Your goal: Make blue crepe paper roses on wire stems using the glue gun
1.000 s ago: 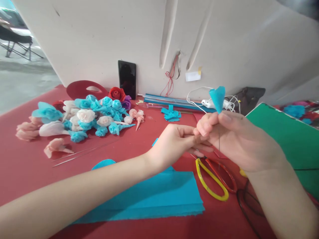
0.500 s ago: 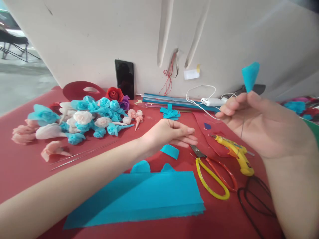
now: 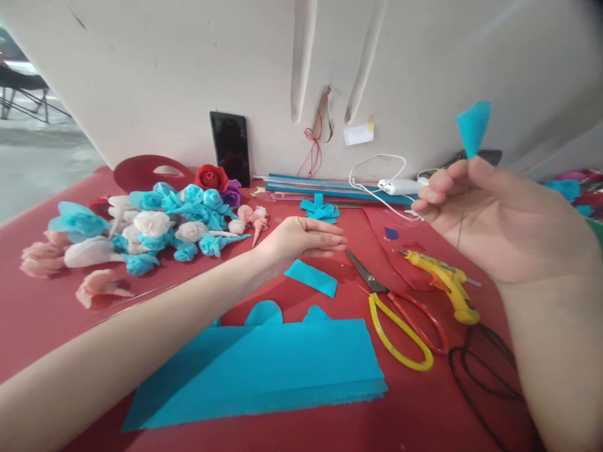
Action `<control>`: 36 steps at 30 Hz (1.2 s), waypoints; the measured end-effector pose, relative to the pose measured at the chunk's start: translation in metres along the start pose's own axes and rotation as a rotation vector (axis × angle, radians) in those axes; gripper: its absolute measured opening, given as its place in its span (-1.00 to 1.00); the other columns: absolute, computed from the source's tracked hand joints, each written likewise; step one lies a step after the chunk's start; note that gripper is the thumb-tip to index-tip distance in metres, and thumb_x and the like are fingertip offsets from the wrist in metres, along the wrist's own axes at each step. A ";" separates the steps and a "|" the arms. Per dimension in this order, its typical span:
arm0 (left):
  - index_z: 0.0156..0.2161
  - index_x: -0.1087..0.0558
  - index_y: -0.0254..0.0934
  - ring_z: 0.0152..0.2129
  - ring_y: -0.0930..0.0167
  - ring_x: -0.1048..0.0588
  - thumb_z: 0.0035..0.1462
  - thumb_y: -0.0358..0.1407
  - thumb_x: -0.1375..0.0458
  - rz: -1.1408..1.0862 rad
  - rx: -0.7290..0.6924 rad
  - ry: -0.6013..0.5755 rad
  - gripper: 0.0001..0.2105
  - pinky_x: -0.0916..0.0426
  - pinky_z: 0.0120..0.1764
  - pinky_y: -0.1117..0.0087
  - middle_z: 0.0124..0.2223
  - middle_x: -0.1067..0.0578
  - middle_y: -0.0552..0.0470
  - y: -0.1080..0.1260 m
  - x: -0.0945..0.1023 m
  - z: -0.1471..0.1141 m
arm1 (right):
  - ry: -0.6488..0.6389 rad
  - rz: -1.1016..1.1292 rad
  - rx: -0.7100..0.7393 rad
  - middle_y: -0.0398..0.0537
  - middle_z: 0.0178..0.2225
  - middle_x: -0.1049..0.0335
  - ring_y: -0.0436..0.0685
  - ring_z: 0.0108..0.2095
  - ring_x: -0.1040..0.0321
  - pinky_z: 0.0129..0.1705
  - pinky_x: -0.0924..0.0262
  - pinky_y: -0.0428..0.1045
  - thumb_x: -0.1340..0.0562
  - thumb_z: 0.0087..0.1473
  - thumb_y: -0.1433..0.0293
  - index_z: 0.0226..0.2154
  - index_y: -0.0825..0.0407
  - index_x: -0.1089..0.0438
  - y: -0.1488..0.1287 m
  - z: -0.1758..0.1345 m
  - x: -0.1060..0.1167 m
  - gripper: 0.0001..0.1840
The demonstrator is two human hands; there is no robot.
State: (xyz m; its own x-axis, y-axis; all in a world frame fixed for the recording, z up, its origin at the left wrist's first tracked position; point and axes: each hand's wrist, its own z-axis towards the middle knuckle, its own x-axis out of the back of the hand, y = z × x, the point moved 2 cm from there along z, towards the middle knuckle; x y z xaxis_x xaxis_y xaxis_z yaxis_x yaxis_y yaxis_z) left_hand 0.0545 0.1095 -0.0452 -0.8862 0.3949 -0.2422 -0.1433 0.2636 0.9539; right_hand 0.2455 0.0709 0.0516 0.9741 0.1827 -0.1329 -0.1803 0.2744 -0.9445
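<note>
A pale wall (image 3: 188, 63) rises behind a red surface (image 3: 414, 417). Spread over that surface, just left of and nearer the viewer than the scissors (image 3: 375, 284), is a broad stack of blue paper (image 3: 268, 370). Well to the left of the scissors lies a heap of paper flowers (image 3: 155, 227), mostly blue, white and pink.

The right hand (image 3: 504, 220) is raised to the right of the scissors, its thumb and fingers pinching the base of a small paper cone. The left hand (image 3: 308, 238) is released, its fingers extended close together beside the scissors' tips; whether they touch the blades cannot be told. The scissors, with one yellow and one red handle, lie slightly parted.

Just right of the scissors rests a yellow glue gun (image 3: 443, 276). Far beyond them to the left, a black phone (image 3: 230, 149) leans against the wall. The blue cone (image 3: 474, 127) is held up beyond and to the right of the scissors, wide end on top. A blue strip (image 3: 311, 278) lies just left of the blades. Smallest, a thin wire (image 3: 460, 231) hangs beneath the pinching fingers.
</note>
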 end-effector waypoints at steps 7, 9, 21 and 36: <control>-0.24 -0.44 -0.40 -0.39 0.44 -0.52 0.13 -0.38 -0.17 0.177 -0.011 0.041 -0.90 -0.46 -0.25 0.31 -0.32 -0.52 0.03 0.003 0.001 0.001 | 0.022 0.035 -0.036 -0.20 -0.54 -0.38 -0.14 -0.48 -0.33 -0.38 -0.34 -0.20 -0.10 0.13 0.47 -0.57 0.07 -0.48 0.004 0.001 0.002 -0.66; -0.16 -0.41 -0.40 -0.31 0.40 -0.51 0.19 -0.34 -0.11 0.227 0.010 0.023 -0.84 -0.46 -0.24 0.28 -0.22 -0.50 -0.02 0.003 0.001 0.001 | 0.026 0.052 -0.053 -0.20 -0.53 -0.38 -0.14 -0.47 -0.33 -0.37 -0.34 -0.20 -0.11 0.13 0.47 -0.57 0.05 -0.48 0.006 0.003 0.003 -0.67; -0.06 -0.36 -0.36 -0.22 0.34 -0.47 0.20 -0.26 -0.09 0.651 -0.103 0.102 -0.75 -0.42 -0.19 0.21 -0.09 -0.43 -0.08 0.013 0.017 0.009 | 0.067 0.121 -0.145 -0.27 -0.53 -0.35 -0.14 -0.48 -0.30 -0.39 -0.32 -0.21 -0.22 0.03 0.41 -0.59 -0.04 -0.44 0.017 0.011 0.010 -0.79; -0.04 -0.36 -0.31 -0.15 0.30 -0.44 0.21 -0.25 -0.08 0.926 -0.184 0.181 -0.74 -0.40 -0.13 0.18 -0.01 -0.40 -0.08 0.035 0.016 0.055 | -0.031 0.152 -0.168 -0.25 -0.47 -0.37 -0.11 -0.44 -0.34 -0.35 -0.36 -0.19 -0.33 -0.07 0.31 -0.55 -0.06 -0.48 0.026 0.012 0.009 -0.90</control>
State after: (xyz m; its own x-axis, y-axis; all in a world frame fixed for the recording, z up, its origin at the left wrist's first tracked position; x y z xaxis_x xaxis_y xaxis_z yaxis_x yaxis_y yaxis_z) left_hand 0.0590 0.1735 -0.0258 -0.7348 0.2314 0.6377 0.5945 -0.2330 0.7696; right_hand 0.2479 0.0909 0.0292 0.9322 0.2401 -0.2708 -0.2973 0.0809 -0.9514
